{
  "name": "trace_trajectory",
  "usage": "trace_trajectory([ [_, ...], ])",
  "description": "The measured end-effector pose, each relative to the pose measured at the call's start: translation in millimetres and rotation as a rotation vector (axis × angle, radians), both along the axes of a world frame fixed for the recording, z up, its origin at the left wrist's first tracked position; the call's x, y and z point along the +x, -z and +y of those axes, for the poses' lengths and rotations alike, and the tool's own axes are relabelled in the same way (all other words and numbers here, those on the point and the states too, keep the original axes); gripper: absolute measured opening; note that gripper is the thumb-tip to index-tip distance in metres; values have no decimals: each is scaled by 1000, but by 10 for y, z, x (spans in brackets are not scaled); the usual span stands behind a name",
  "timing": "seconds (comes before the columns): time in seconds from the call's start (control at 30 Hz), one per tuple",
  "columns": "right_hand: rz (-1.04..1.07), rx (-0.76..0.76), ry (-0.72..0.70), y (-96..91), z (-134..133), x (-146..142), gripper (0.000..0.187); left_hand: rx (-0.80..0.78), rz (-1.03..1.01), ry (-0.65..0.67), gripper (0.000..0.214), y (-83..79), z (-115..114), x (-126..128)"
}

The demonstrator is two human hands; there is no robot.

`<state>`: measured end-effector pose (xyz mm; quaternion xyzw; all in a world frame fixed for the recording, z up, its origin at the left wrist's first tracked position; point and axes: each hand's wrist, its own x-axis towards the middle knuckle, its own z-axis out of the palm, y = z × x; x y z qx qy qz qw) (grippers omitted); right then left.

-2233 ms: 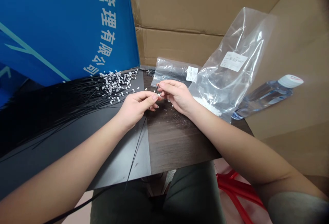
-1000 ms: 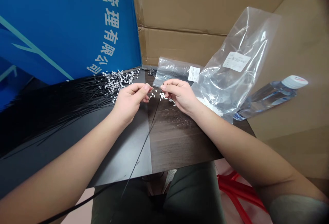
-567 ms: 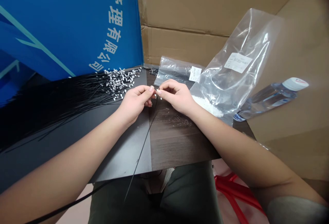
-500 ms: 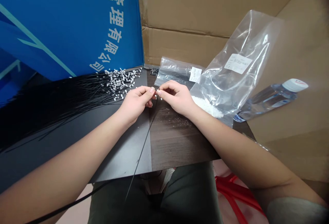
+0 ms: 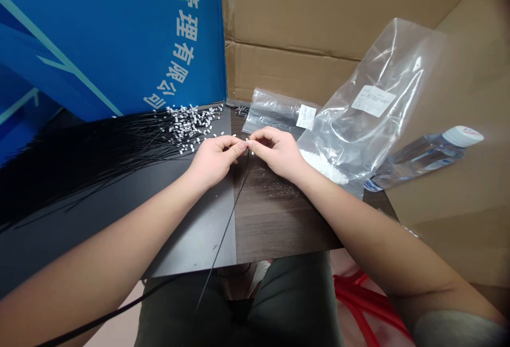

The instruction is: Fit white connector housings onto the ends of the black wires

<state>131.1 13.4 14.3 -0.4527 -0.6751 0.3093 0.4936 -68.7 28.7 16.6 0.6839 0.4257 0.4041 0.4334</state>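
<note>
My left hand point(image 5: 213, 161) is closed in a pinch, thumb against the fingers. Opposite it, my right hand point(image 5: 278, 151) pinches too, and the fingertips of both meet over the brown tabletop. Between them is the end of a thin black wire point(image 5: 229, 214), with a tiny white piece at the tip mostly hidden by the fingers. The wire runs down past the table's front edge over my lap. Left of my hands lies a thick bundle of black wires point(image 5: 99, 147), many ending in small white connectors point(image 5: 191, 124).
A large clear bag point(image 5: 366, 124) with a label and small white pieces point(image 5: 324, 166) lies to the right. Behind my hands is a smaller clear bag point(image 5: 274, 110). A water bottle point(image 5: 426, 158) leans far right. Cardboard point(image 5: 295, 12) and a blue panel point(image 5: 119, 33) enclose the back.
The view has shifted slightly, so everything sits a little further right. My hands keep pinching at the wire end, and the left fingertips are closer to the right ones.
</note>
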Motion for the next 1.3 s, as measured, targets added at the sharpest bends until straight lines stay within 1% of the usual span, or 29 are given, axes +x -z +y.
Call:
trace_trajectory([
  [0.13,44,-77,-22,28,13,-3,16,38,46,-13,45,23,25,-17],
  [0.3,108,-163,-46,-7,24,-2,20,61,45,8,44,43,51,-31],
  [0.37,131,-184,-38,-20,34,9,22,56,8,5,40,34,64,-35],
  [0.5,174,-238,-16,-16,58,40,24,-4,-123,-81,35,-24,89,-45],
  [0.57,186,-267,-11,-13,62,49,25,-20,-142,-102,31,-60,93,-55],
  [0.67,180,-281,-21,-20,57,47,24,-20,-73,-56,28,-90,86,-70],
  [0.77,168,-276,-37,-28,53,38,20,-22,27,16,29,-76,77,-77],
  [0.83,165,-279,-45,-29,54,34,18,-23,56,37,29,-57,77,-75],
  [1.0,192,-305,-49,-15,61,32,18,-39,50,47,30,-36,74,-60],
  [1.17,238,-312,-58,-18,44,22,25,-33,8,54,30,-19,55,-33],
  [1.3,216,-322,-56,-30,19,-10,30,-16,-32,27,28,14,66,-18],
])
